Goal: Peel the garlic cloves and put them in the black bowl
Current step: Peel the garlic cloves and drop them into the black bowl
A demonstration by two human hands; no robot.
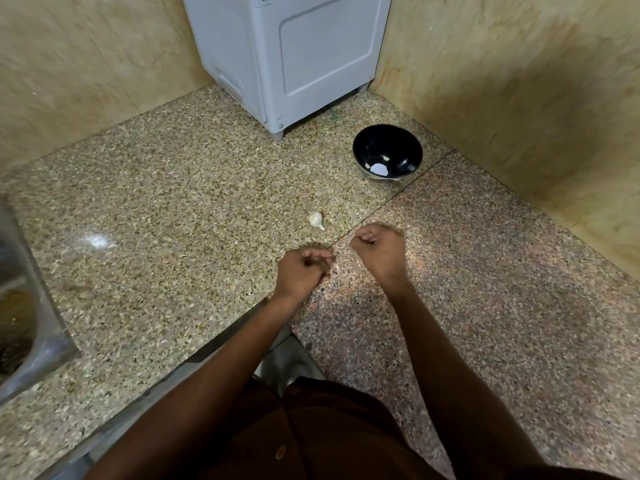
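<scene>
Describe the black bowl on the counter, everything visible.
The round black bowl looks glossy, perhaps glazed ceramic or plastic, with a pale outer base showing at its near bottom edge. It stands upright, mouth open, on the speckled granite counter, near the beige wall corner and just right of the grey appliance. Inside lie a few small white pieces, likely peeled garlic; their exact count is unclear. Neither hand touches it; the whole garlic bulb lies apart, nearer the person.

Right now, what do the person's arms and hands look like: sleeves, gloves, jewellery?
Both forearms are bare, with no sleeves showing. The left hand and right hand wear no gloves, and no rings, watch or bracelets are visible. A dark brown buttoned shirt covers the torso.
</scene>
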